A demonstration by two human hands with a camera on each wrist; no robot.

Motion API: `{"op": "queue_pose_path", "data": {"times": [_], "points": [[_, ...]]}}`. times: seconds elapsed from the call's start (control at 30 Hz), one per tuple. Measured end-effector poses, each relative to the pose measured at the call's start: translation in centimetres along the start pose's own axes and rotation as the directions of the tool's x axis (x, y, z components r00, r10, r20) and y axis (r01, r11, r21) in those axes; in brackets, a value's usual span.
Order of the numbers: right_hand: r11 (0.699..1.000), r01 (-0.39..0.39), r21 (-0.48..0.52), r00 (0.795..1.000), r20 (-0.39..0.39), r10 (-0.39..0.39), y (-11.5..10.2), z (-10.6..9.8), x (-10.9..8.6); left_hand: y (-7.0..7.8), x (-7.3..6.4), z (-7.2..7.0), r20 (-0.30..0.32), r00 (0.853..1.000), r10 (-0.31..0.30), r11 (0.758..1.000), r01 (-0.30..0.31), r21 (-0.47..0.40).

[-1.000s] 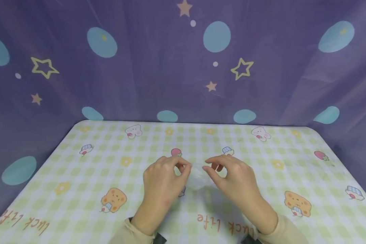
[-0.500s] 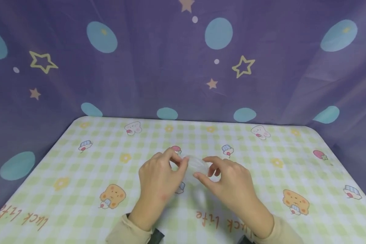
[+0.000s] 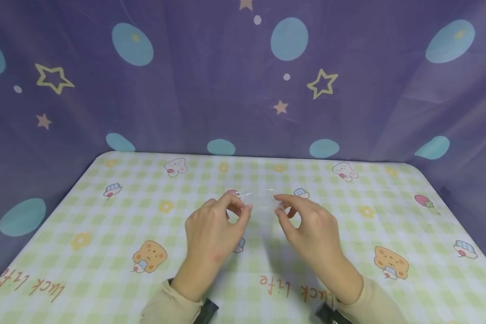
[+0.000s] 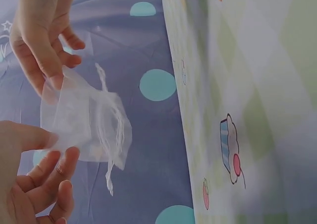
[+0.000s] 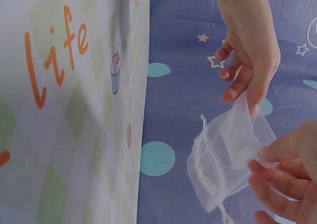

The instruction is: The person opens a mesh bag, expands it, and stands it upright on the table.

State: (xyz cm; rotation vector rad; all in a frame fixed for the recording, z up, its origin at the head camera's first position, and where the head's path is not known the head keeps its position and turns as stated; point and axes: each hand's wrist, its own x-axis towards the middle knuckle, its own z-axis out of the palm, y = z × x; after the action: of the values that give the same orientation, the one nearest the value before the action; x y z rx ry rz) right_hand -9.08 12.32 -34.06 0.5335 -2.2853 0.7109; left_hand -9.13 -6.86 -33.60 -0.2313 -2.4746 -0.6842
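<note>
A small sheer white drawstring pouch is stretched between both hands over the table. My left hand pinches one corner of its upper edge between thumb and index finger. The opposite corner is pinched by my right hand. In both wrist views the white drawstring runs across the pouch at the end nearer the table, with loose cord ends sticking out at the sides. The pouch is so see-through that the head view shows it only faintly. Other fingers of both hands curl loosely beside it.
The table wears a green-and-white checked cover with cartoon prints and orange lettering. Behind it hangs a purple curtain with stars and blue ovals. Beige sleeves and dark wrist straps show at the bottom edge.
The right hand has shifted in and back out, its fingers now closed on the pouch. The pouch, tilted half a second ago, now spreads between the hands. The head view has tipped slightly downward.
</note>
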Motion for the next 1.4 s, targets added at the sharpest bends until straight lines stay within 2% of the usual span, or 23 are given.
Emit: {"op": "queue_pose_path", "data": {"times": [0.17, 0.33, 0.5, 0.6, 0.73, 0.83, 0.93, 1.03, 1.13, 1.23, 1.33, 1.4], "points": [[0.998, 0.057, 0.024, 0.998, -0.036, -0.056, -0.1, 0.0, 0.0, 0.0, 0.1, 0.0, 0.011, 1.000, 0.013, 1.000, -0.013, 0.012], [0.997, 0.072, 0.029, 0.997, -0.037, -0.071, -0.3, 0.1, -0.1, 0.1, -0.1, -0.1, 0.003, 0.999, 0.040, 0.999, -0.040, 0.025], [0.997, 0.066, 0.035, 0.997, -0.049, -0.064, -0.3, 0.0, 0.0, 0.1, -0.2, 0.1, -0.033, 0.997, 0.075, 0.996, -0.074, 0.047], [0.996, 0.065, 0.057, 0.996, -0.066, -0.062, -0.2, -0.1, 0.0, 0.1, -0.1, 0.1, -0.033, 0.997, 0.073, 0.996, -0.071, 0.050], [0.992, 0.048, 0.120, 0.997, -0.059, -0.041, 0.0, -0.2, 0.0, -0.1, 0.0, 0.0, -0.034, 0.998, 0.057, 0.997, -0.055, 0.049], [0.980, -0.011, 0.199, 1.000, -0.021, 0.015, 0.2, -0.4, 0.2, -0.5, 0.1, -0.2, -0.073, 0.995, 0.064, 0.997, -0.061, 0.037], [0.955, -0.102, 0.277, 0.995, 0.045, 0.093, 0.5, -0.6, 0.4, -0.8, 0.3, -0.4, -0.140, 0.987, 0.082, 0.997, -0.082, 0.012], [0.922, -0.206, 0.328, 0.977, 0.128, 0.173, 0.8, -0.8, 0.5, -1.0, 0.5, -0.7, -0.207, 0.974, 0.094, 0.995, -0.100, -0.018], [0.881, -0.316, 0.352, 0.943, 0.217, 0.252, 1.0, -0.9, 0.6, -1.1, 0.6, -0.8, -0.258, 0.960, 0.113, 0.990, -0.131, -0.054], [0.824, -0.420, 0.379, 0.900, 0.288, 0.327, 1.3, -0.8, 0.7, -0.9, 0.7, -0.8, -0.285, 0.945, 0.159, 0.980, -0.186, -0.070], [0.761, -0.500, 0.413, 0.863, 0.314, 0.396, 1.5, -0.9, 1.0, -0.7, 0.7, -0.6, -0.285, 0.934, 0.215, 0.965, -0.248, -0.087], [0.720, -0.536, 0.441, 0.844, 0.311, 0.438, 1.6, -1.0, 1.1, -0.6, 0.6, -0.4, -0.270, 0.932, 0.242, 0.957, -0.276, -0.094]]}}
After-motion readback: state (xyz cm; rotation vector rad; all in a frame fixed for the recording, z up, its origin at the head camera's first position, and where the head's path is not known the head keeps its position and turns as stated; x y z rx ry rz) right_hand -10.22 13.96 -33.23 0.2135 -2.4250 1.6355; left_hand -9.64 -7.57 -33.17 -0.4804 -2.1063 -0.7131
